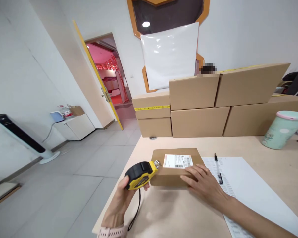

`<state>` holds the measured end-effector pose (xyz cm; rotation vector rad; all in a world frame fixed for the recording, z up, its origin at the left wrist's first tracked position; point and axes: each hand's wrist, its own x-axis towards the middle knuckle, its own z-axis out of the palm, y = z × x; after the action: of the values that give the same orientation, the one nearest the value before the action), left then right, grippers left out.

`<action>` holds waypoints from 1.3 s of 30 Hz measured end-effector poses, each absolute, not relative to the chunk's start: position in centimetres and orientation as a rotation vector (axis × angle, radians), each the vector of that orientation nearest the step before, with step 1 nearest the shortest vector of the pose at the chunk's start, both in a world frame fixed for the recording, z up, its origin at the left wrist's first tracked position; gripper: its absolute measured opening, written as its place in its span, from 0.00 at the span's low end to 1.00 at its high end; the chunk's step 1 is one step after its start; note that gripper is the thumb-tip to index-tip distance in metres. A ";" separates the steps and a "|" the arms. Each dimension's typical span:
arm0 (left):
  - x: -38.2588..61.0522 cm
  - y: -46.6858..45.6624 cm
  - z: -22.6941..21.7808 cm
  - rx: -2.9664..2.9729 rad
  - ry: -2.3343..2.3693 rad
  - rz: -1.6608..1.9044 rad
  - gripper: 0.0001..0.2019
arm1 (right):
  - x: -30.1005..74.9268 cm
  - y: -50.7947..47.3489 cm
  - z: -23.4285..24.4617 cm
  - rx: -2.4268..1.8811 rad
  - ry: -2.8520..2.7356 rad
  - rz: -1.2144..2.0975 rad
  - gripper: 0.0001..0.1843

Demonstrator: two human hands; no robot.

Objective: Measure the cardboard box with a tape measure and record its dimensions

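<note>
A small cardboard box (169, 177) with a white shipping label (177, 161) lies on the light wooden table (178, 215). My left hand (123, 195) is closed around a yellow and black tape measure (140, 174), whose metal tip touches the box's left top corner. A black wrist strap hangs from the tape. My right hand (205, 185) lies flat with fingers stretched out on the box's near right edge, pressing it down.
A printed sheet of paper (248, 191) with a black pen (218, 168) lies right of the box. Stacked cardboard boxes (201, 109) line the table's far edge. A mint cup (283, 130) stands at the right. A tower fan (22, 137) and an open doorway (109, 76) are at the left.
</note>
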<state>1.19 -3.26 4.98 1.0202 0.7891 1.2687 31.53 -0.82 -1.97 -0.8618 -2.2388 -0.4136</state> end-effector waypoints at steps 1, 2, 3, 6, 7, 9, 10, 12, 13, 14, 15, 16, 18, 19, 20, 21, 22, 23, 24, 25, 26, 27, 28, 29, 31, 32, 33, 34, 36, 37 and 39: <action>1.7 -3.3 5.1 1.059 0.783 1.210 0.25 | 31.6 -1.5 -1.8 -0.878 -2.231 -0.257 0.20; 2.3 -3.3 5.2 1.102 0.771 1.149 0.25 | 31.6 -2.1 -1.3 -0.928 -2.191 -0.047 0.17; 2.9 -3.3 5.3 1.145 0.752 1.085 0.26 | 31.5 -2.6 -0.6 -1.001 -2.110 0.202 0.13; 4.7 -3.1 5.4 1.253 0.687 0.916 0.27 | 30.7 -3.6 2.5 -1.123 -1.719 1.001 0.11; 5.2 -3.0 5.4 1.278 0.678 0.870 0.27 | 30.3 -3.7 3.4 -1.102 -1.600 1.222 0.13; 5.9 -2.8 5.6 1.314 0.672 0.799 0.27 | 29.6 -3.7 4.6 -1.043 -1.420 1.515 0.17; 6.1 -2.7 5.7 1.323 0.672 0.776 0.27 | 29.4 -3.6 4.9 -1.034 -1.354 1.595 0.17; 6.1 -2.4 6.1 1.330 0.669 0.746 0.27 | 29.4 -3.2 5.1 -1.049 -1.234 1.678 0.18; 5.9 -2.1 6.3 1.339 0.676 0.745 0.27 | 29.7 -2.8 5.1 -1.058 -1.171 1.693 0.19; 5.5 -1.7 6.5 1.356 0.692 0.754 0.27 | 30.3 -2.3 5.0 -1.065 -1.101 1.689 0.19; 5.0 -1.2 6.6 1.373 0.718 0.775 0.27 | 31.1 -1.7 5.0 -1.070 -1.025 1.661 0.19; 4.3 -0.7 6.7 1.380 0.754 0.805 0.27 | 32.1 -0.9 5.0 -1.068 -0.947 1.612 0.18; 2.6 0.7 6.8 1.344 0.852 0.894 0.27 | 34.5 0.6 5.0 -1.046 -0.815 1.490 0.15; 1.6 1.4 6.6 1.293 0.909 0.937 0.26 | 35.7 1.4 4.8 -1.032 -0.779 1.449 0.13; 0.6 2.1 6.4 1.248 0.959 0.981 0.25 | 36.7 2.1 4.5 -1.022 -0.761 1.415 0.13; -0.4 2.8 6.1 1.209 1.003 1.018 0.22 | 37.5 2.6 4.0 -1.015 -0.758 1.389 0.13; -1.3 3.4 5.7 1.175 1.042 1.048 0.21 | 38.1 3.0 3.4 -1.021 -0.767 1.379 0.14; -2.2 3.9 5.3 1.147 1.072 1.077 0.20 | 38.4 3.2 2.6 -1.036 -0.782 1.376 0.15; -2.9 4.2 4.9 1.120 1.098 1.097 0.20 | 38.4 3.4 1.8 -1.057 -0.798 1.381 0.16; -3.5 4.5 4.5 1.096 1.120 1.113 0.20 | 38.3 3.4 1.1 -1.084 -0.814 1.393 0.17; -4.0 4.6 4.2 1.075 1.138 1.123 0.20 | 38.0 3.4 0.3 -1.111 -0.831 1.409 0.17; -4.4 4.7 3.8 1.056 1.154 1.129 0.21 | 37.7 3.3 -0.3 -1.133 -0.849 1.418 0.18; -4.7 4.8 3.5 1.036 1.170 1.134 0.21 | 37.3 3.3 -0.7 -1.150 -0.870 1.417 0.18; -4.9 4.7 3.3 1.016 1.187 1.138 0.22 | 37.1 3.3 -1.0 -1.164 -0.893 1.410 0.18; -5.2 4.7 2.9 0.973 1.218 1.149 0.23 | 36.7 3.3 -1.3 -1.196 -0.942 1.376 0.18; -5.3 4.7 2.7 0.952 1.232 1.154 0.23 | 36.7 3.4 -1.3 -1.214 -0.963 1.354 0.18; -5.3 4.7 2.6 0.932 1.243 1.158 0.24 | 36.6 3.4 -1.3 -1.233 -0.982 1.334 0.18; -5.4 4.8 2.5 0.913 1.252 1.160 0.25 | 36.6 3.4 -1.2 -1.252 -0.999 1.318 0.19; -5.4 4.9 2.3 0.883 1.264 1.165 0.26 | 36.6 3.4 -1.3 -1.284 -1.028 1.297 0.20; -5.5 5.0 2.2 0.872 1.266 1.170 0.26 | 36.5 3.3 -1.5 -1.296 -1.040 1.289 0.20; -5.6 5.1 2.0 0.854 1.266 1.188 0.26 | 36.5 3.3 -1.7 -1.311 -1.063 1.273 0.20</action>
<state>-5.57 5.07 2.03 0.8545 1.2663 1.1876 36.47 3.26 -1.74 -1.3105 -1.0627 1.2730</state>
